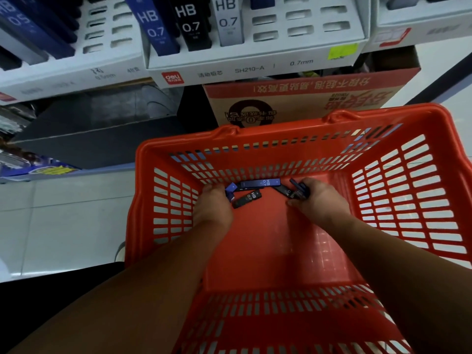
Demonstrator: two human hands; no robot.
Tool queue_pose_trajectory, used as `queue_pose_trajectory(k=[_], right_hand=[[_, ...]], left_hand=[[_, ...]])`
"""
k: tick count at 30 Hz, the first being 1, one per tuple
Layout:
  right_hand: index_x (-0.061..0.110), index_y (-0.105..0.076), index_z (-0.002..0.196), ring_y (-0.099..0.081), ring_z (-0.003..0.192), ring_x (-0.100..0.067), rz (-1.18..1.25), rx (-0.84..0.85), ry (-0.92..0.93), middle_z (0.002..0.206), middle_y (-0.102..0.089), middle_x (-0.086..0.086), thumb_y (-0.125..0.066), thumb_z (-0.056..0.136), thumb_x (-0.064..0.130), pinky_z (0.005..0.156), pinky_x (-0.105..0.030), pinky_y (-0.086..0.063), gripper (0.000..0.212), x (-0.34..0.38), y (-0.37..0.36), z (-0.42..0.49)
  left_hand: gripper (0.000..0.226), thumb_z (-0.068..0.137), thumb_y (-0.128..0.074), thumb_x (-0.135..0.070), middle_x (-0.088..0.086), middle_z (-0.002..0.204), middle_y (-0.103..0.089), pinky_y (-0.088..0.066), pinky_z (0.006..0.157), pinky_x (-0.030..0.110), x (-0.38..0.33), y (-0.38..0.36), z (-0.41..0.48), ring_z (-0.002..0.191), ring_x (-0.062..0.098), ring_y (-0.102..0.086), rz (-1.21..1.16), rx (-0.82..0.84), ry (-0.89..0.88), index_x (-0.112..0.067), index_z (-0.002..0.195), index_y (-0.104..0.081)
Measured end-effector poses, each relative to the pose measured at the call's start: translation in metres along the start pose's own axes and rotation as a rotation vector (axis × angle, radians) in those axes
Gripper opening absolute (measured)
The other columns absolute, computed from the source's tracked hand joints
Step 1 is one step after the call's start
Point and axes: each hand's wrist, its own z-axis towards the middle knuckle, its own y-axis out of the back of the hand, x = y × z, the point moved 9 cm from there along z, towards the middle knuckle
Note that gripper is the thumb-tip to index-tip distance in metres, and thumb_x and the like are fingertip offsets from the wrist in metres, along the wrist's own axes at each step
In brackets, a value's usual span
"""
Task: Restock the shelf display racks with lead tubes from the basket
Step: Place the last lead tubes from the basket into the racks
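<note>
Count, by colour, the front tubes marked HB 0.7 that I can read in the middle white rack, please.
Blue tube: 1
Black tube: 1
Grey tube: 1
Total: 3

A cardboard box [306, 98] stands on the far side, brown with a red band and red and black print (the characters read upside down from here). Left of it runs a dark lower shelf [102, 139], with something grey lying on it that is too blurred to name. At the left edge a blue packet [51, 171] with yellow print juts out over the pale tiled floor [63, 213]. A pale shoe toe [120, 250] rests on the tiles. A dark diagonal bar [444, 80] crosses the upper right corner.
</note>
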Motion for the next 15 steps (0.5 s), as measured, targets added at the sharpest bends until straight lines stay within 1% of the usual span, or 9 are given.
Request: queue_pose_trajectory(k=[2, 4, 6, 7, 9, 11, 13, 15], right_hand=[[0.033, -0.060, 0.098, -0.066, 0.090, -0.023, -0.019, 0.024, -0.011, 0.095, -0.068, 0.004, -0.081, 0.083, 0.045, 0.082, -0.037, -0.056, 0.029, 0.000, 0.001, -0.001], [0.031, -0.058, 0.095, -0.065, 0.087, -0.020, 0.054, 0.067, -0.033, 0.090, -0.065, 0.006, -0.082, 0.083, 0.040, 0.080, -0.034, -0.054, 0.029, -0.001, -0.004, 0.000], [0.026, -0.057, 0.089, -0.062, 0.080, -0.015, 0.175, 0.086, -0.042, 0.086, -0.064, 0.005, -0.084, 0.081, 0.030, 0.070, -0.027, -0.048, 0.028, 0.000, -0.009, -0.002], [0.024, -0.058, 0.088, -0.061, 0.076, -0.013, 0.262, 0.070, -0.052, 0.085, -0.064, 0.005, -0.084, 0.081, 0.024, 0.064, -0.024, -0.045, 0.027, 0.000, -0.008, -0.004], [0.021, -0.061, 0.094, -0.060, 0.072, -0.014, 0.413, 0.041, -0.073, 0.086, -0.066, 0.001, -0.079, 0.084, 0.015, 0.053, -0.017, -0.043, 0.022, -0.002, -0.003, -0.007], [0.021, -0.059, 0.100, -0.057, 0.067, -0.015, 0.464, 0.093, -0.094, 0.086, -0.063, -0.003, -0.070, 0.089, 0.007, 0.041, -0.014, -0.040, 0.021, -0.004, -0.004, -0.013], [0.021, -0.058, 0.102, -0.055, 0.062, -0.017, 0.517, 0.153, -0.147, 0.085, -0.062, -0.007, -0.062, 0.092, 0.002, 0.036, -0.017, -0.039, 0.022, -0.006, -0.007, -0.021], [0.019, -0.062, 0.103, -0.054, 0.053, -0.018, 0.635, 0.192, -0.216, 0.080, -0.063, -0.011, -0.059, 0.093, 0.002, 0.038, -0.021, -0.039, 0.020, -0.008, -0.011, -0.029]], left_hand=[[0.040, 0.098, -0.066, -0.020, 0.010, 0.139, -0.052, -0.056, 0.092, 0.038, 0.001, -0.003, -0.001, 0.117, 0.027, -0.063, 0.004, 0.025, 0.016, -0.017, 0.136, -0.057], [0.039, 0.098, -0.066, -0.030, 0.012, 0.134, -0.053, -0.056, 0.085, 0.036, 0.005, -0.011, -0.002, 0.111, 0.026, -0.064, 0.028, 0.078, 0.025, -0.013, 0.132, -0.058], [0.040, 0.095, -0.067, -0.035, 0.012, 0.125, -0.058, -0.055, 0.079, 0.036, 0.009, -0.016, -0.006, 0.105, 0.026, -0.064, 0.007, 0.103, 0.032, -0.010, 0.125, -0.059], [0.039, 0.094, -0.068, -0.034, 0.011, 0.121, -0.061, -0.055, 0.077, 0.035, 0.010, -0.016, -0.008, 0.103, 0.026, -0.065, -0.010, 0.098, 0.029, -0.010, 0.123, -0.058], [0.037, 0.093, -0.068, -0.029, 0.008, 0.116, -0.064, -0.053, 0.075, 0.034, 0.010, -0.016, -0.013, 0.103, 0.026, -0.066, -0.013, 0.093, 0.024, -0.013, 0.124, -0.055], [0.036, 0.093, -0.067, -0.026, 0.006, 0.114, -0.064, -0.051, 0.074, 0.033, 0.008, -0.014, -0.019, 0.104, 0.026, -0.066, -0.054, 0.102, 0.032, -0.015, 0.125, -0.054], [0.034, 0.092, -0.068, -0.023, 0.005, 0.113, -0.064, -0.051, 0.078, 0.033, 0.000, -0.012, -0.021, 0.105, 0.025, -0.065, -0.117, 0.109, -0.009, -0.016, 0.123, -0.055], [0.034, 0.089, -0.069, -0.017, 0.006, 0.114, -0.062, -0.051, 0.083, 0.034, -0.017, -0.005, -0.020, 0.104, 0.025, -0.063, -0.143, 0.093, -0.129, -0.014, 0.120, -0.056]])
